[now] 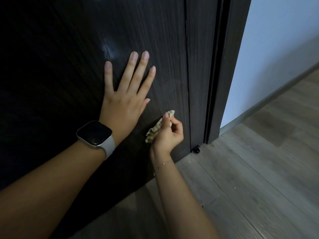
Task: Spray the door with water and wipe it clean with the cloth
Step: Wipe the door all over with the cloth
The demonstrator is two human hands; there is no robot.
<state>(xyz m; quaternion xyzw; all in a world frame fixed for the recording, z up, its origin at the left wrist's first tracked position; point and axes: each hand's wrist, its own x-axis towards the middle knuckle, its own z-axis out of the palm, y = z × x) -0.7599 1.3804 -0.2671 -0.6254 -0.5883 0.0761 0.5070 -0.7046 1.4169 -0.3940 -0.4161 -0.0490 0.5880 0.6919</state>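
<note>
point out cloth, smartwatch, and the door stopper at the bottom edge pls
cloth (156, 128): head view, on the crumpled fold showing left of the right hand's fingers.
smartwatch (94, 133): head view, middle of the dark screen, on the left wrist.
door stopper (196, 149): head view, on the small black fitting at the door's lower corner.

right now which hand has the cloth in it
The right hand, low near the door's bottom edge, pinches the crumpled cloth. The left hand, with the watch, lies flat and empty on the door.
</note>
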